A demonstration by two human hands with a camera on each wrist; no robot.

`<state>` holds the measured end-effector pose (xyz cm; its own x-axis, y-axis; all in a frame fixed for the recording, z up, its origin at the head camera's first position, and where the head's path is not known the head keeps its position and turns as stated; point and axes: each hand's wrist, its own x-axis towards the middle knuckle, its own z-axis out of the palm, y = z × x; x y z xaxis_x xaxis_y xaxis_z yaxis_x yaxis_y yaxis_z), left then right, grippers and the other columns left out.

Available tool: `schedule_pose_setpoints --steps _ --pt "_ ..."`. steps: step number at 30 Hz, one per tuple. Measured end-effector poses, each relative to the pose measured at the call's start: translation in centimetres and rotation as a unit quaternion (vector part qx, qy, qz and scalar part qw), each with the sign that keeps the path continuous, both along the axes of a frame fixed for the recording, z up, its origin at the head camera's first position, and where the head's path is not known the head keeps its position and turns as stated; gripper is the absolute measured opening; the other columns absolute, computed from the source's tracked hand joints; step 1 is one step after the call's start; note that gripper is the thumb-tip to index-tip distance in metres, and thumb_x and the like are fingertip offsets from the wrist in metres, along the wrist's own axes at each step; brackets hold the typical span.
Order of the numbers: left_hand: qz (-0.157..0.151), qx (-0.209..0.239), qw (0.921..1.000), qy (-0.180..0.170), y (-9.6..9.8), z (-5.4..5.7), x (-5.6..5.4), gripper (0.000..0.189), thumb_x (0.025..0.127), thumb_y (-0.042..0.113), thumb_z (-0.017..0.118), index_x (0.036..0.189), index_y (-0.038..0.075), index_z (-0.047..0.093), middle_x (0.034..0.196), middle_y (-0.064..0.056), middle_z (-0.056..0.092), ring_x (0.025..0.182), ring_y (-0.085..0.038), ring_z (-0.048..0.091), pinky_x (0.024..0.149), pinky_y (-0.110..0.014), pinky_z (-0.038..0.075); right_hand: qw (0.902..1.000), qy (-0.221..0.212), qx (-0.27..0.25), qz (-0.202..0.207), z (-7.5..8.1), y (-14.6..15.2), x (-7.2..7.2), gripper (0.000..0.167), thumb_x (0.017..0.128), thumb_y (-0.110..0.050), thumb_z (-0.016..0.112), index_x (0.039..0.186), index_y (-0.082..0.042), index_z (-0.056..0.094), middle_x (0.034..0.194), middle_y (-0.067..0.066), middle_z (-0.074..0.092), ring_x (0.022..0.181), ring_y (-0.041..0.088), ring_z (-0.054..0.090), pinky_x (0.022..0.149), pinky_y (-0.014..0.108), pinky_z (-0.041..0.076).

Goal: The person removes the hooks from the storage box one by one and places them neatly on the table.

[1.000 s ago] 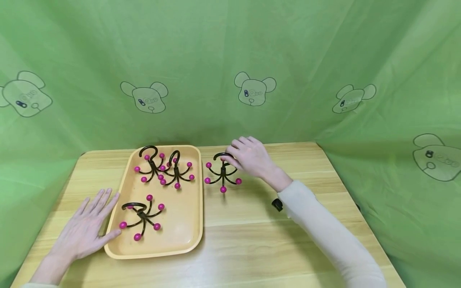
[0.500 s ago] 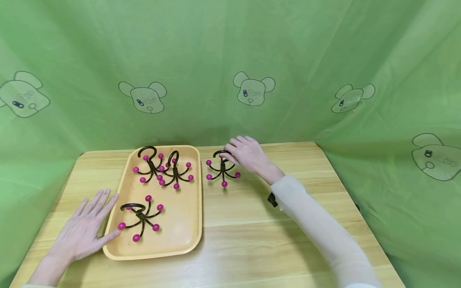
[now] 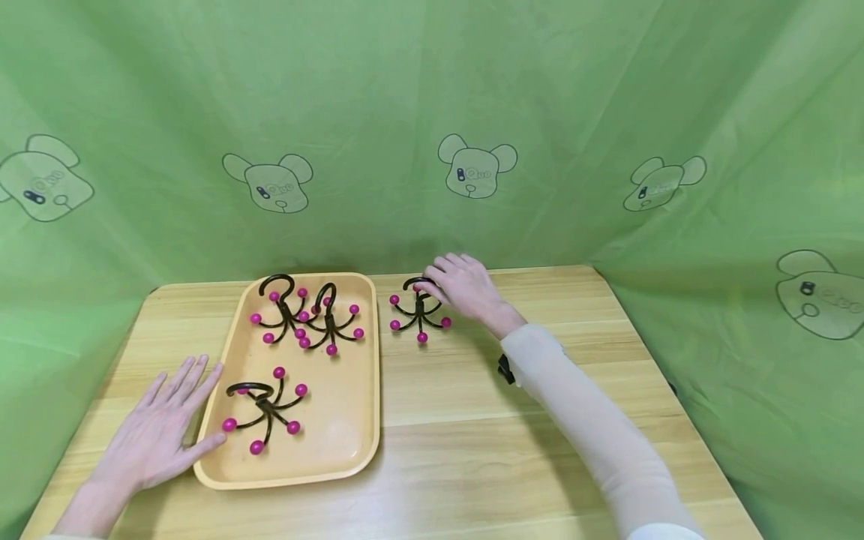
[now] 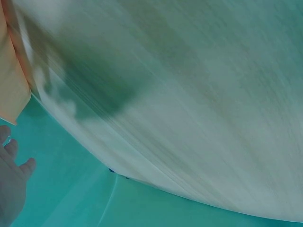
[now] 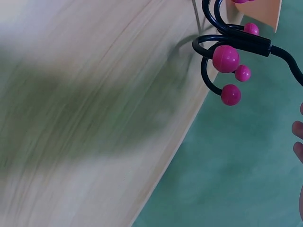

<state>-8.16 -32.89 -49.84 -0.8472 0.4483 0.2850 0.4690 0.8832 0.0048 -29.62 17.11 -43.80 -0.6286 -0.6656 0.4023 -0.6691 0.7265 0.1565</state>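
Observation:
My right hand [image 3: 466, 288] grips the hooked top of a black multi-armed hook [image 3: 420, 306] with pink balls on its curved arm tips. In the right wrist view, this hook [image 5: 246, 42] hangs near the table's edge, my fingers [image 5: 298, 128] just showing at the right. Flat beside the tan tray [image 3: 374, 405] lies my left hand [image 3: 158, 435], fingers straight, its thumb over the tray's left rim. Inside the tray are three matching hooks: one at the back left [image 3: 285, 307], one overlapping beside it [image 3: 329, 321] and one in front [image 3: 265, 403].
The tray takes up the left half of the wooden table [image 3: 506, 465]. A green curtain [image 3: 378, 210] with printed bear heads rises behind the table and along its sides. Something small and black [image 3: 506, 369] shows under the right wrist.
My right hand and the hook it holds have moved a little toward the back of the table, with the forearm shifting left. The left hand stays put.

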Motion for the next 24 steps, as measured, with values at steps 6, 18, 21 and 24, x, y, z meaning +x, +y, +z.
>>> schedule_pose_setpoints --steps 6,18,21,24 --pt "-0.002 0.0 1.0 0.003 0.0 0.0 0.0 0.107 0.087 0.062 0.07 0.169 0.011 0.022 0.178 -0.011 0.01 0.167 -0.011 -0.009 0.133 -0.028 -0.018 0.9999 -0.009 -0.001 -0.006 -0.6 0.5 -0.4 0.029 0.103 -0.04 0.066 0.114 -0.015 0.074 0.111 0.007 0.076 0.105 0.027 0.071 0.094 0.042 0.062" --pt "-0.001 0.001 1.0 0.002 0.0 -0.2 0.1 0.107 0.087 0.061 0.071 0.168 0.01 0.025 0.178 -0.01 0.009 0.166 -0.009 -0.01 0.133 -0.027 -0.017 0.9997 -0.009 -0.023 -0.002 -1.4 1.3 -0.7 0.03 0.105 -0.04 0.061 0.114 -0.014 0.073 0.108 0.008 0.075 0.101 0.027 0.072 0.092 0.04 0.062" --pt "-0.002 0.002 1.0 0.003 0.0 -0.2 0.1 0.106 0.087 0.061 0.071 0.168 0.01 0.025 0.178 -0.01 0.008 0.166 -0.009 -0.011 0.133 -0.027 -0.017 0.9996 -0.014 -0.024 -0.005 -1.5 1.3 -0.7 0.029 0.105 -0.039 0.062 0.115 -0.014 0.073 0.108 0.008 0.075 0.1 0.026 0.072 0.09 0.04 0.062" --pt "-0.004 0.004 1.0 0.003 0.0 -0.2 0.0 0.106 0.087 0.062 0.07 0.168 0.011 0.025 0.179 -0.009 0.007 0.166 -0.01 -0.01 0.133 -0.027 -0.017 0.9995 -0.016 -0.026 -0.007 -1.6 1.4 -0.8 0.027 0.104 -0.037 0.065 0.115 -0.014 0.073 0.108 0.008 0.075 0.101 0.027 0.072 0.09 0.04 0.063"
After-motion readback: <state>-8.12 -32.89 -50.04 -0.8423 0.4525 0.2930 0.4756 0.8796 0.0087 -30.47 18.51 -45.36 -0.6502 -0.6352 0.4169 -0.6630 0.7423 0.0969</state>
